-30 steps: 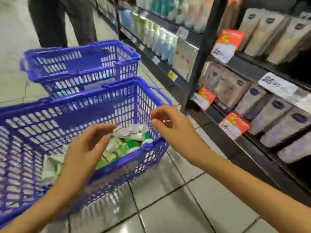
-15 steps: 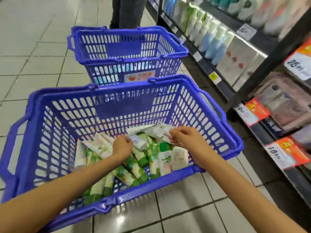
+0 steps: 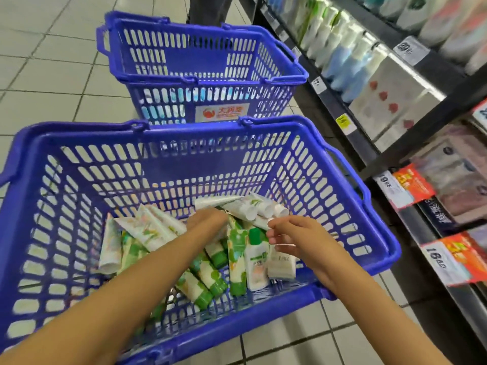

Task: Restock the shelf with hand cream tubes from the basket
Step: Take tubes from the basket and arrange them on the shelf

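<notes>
Hands are both down inside the near blue basket (image 3: 195, 167), lower centre of frame. Its bottom holds a loose pile of hand cream tubes (image 3: 210, 275), mostly white with green caps and green print, some flat, some lying across each other. A few paler tubes (image 3: 245, 206) sit at the pile's far edge, near the back wall.

Left hand (image 3: 208, 222) is pushed into the middle of the pile, back of hand up, fingers buried among the tubes. Can't tell if it grips one. Right hand (image 3: 297, 238) hovers just over the pile's right side, fingers loosely curled and apart, nothing clearly in them. A white tube (image 3: 282, 262) lies directly under it.

Second blue basket (image 3: 195, 48) stands on the tiled floor (image 3: 52, 75) just behind the first, upper centre, with an orange logo label (image 3: 222, 111) on its near wall.

Shelf (image 3: 329, 101) runs down the right edge of frame: bottles (image 3: 342, 61) upper right, red-and-white price tags (image 3: 411, 185) lower right, blurred packs (image 3: 453, 180) behind them.
</notes>
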A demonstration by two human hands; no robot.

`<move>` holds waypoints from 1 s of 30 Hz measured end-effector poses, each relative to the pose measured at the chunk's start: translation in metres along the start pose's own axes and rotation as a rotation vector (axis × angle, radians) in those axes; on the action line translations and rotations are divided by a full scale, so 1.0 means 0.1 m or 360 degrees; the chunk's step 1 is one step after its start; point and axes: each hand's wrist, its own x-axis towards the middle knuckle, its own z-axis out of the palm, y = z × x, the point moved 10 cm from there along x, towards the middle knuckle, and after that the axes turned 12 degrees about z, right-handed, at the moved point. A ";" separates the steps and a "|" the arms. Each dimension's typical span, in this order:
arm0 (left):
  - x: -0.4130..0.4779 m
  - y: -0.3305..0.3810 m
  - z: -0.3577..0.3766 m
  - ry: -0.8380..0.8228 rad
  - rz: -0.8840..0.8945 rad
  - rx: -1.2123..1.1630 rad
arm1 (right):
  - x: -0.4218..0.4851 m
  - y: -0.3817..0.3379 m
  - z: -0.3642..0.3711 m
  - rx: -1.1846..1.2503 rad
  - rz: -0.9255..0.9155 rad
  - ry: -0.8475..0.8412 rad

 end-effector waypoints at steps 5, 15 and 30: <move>-0.38 -0.12 0.05 -0.0212 -0.0053 -0.1411 | 0.07 -0.07 -0.11 0.0037 0.0058 0.0056; -0.97 0.10 -1.40 0.0050 0.0366 -0.1999 | 0.97 -0.55 0.42 -0.1179 -0.0228 0.0291; -0.82 0.27 -1.50 0.0145 0.0580 -0.1985 | 0.48 -0.24 0.91 0.0218 0.0489 -0.0672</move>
